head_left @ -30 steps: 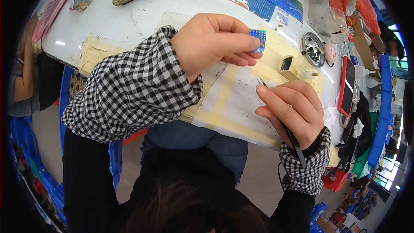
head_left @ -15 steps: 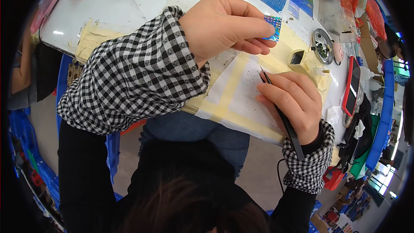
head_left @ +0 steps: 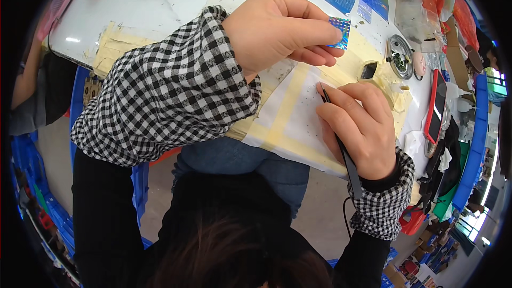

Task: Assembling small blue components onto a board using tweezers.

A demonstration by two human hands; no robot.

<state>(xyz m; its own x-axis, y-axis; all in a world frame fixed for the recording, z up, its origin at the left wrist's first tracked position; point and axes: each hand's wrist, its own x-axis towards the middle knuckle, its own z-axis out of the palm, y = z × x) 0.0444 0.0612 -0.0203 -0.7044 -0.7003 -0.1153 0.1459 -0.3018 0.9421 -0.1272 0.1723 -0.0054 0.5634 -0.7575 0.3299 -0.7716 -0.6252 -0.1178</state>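
Right hand (head_left: 358, 128) closed around a thin black tool (head_left: 341, 144), tip down on the taped white sheet (head_left: 298, 122) at the table's (head_left: 160, 0) near edge; beyond, left hand (head_left: 277, 29) pinching a small iridescent square (head_left: 340, 31) above the tape.

Glossy iridescent foil square (head_left: 340, 31), matt paper sheet (head_left: 298, 122)

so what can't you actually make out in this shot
- Head view: tip of the black tool, hidden by the right hand.
- Most of the shiny square, covered by the left hand.
- Specks on the white sheet: too small.
- Contents of the round tin: too small.
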